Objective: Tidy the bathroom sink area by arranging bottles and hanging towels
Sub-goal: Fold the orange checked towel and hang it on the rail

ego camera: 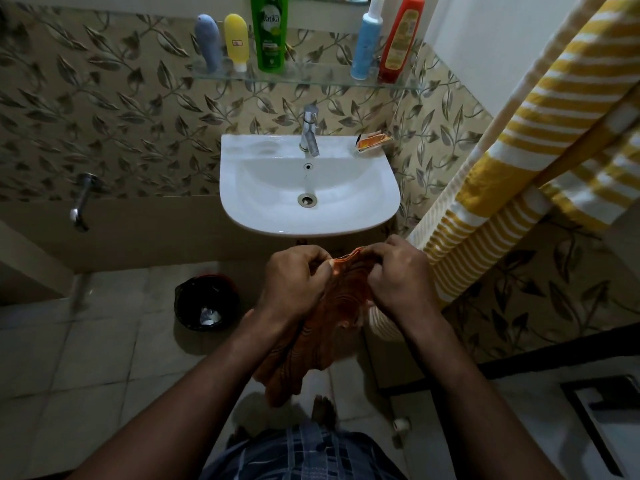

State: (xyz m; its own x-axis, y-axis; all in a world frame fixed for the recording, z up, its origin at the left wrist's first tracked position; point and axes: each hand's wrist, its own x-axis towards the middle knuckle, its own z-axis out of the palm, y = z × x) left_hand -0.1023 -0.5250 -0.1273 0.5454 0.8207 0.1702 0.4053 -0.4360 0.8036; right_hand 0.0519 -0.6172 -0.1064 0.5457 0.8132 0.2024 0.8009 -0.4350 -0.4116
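The bathroom is dim, its wall tiled in a beige leaf pattern. A white ceramic sink [311, 231] is fixed under a chrome tap [309, 133], with a narrow glass shelf [311, 79] above. On that shelf stand 5 containers: a grey-blue tube [207, 43], a yellow tube [236, 39] and a tall green bottle [269, 32] grouped at the left, and a blue-and-white spray bottle [365, 43] and a red bottle [401, 39] at the right. A yellow-and-white striped towel [519, 140] hangs at the right, near the sink. A black plastic bin [204, 303] sits on the floor tiles to the left.

The orange patterned cloth [311, 355] is held up in front of the sink by both hands. The left hand [294, 278] and right hand [398, 275] are close together, and each grip is closed on the cloth's top edge, pinching the fabric. The rest droops between the forearms in loose folds.

It looks thin, soft and light, so it will probably sag wherever it is unsupported. The best hold is likely at the 2 top corners, drawn apart to spread it flat for hanging. No free rail is in view.
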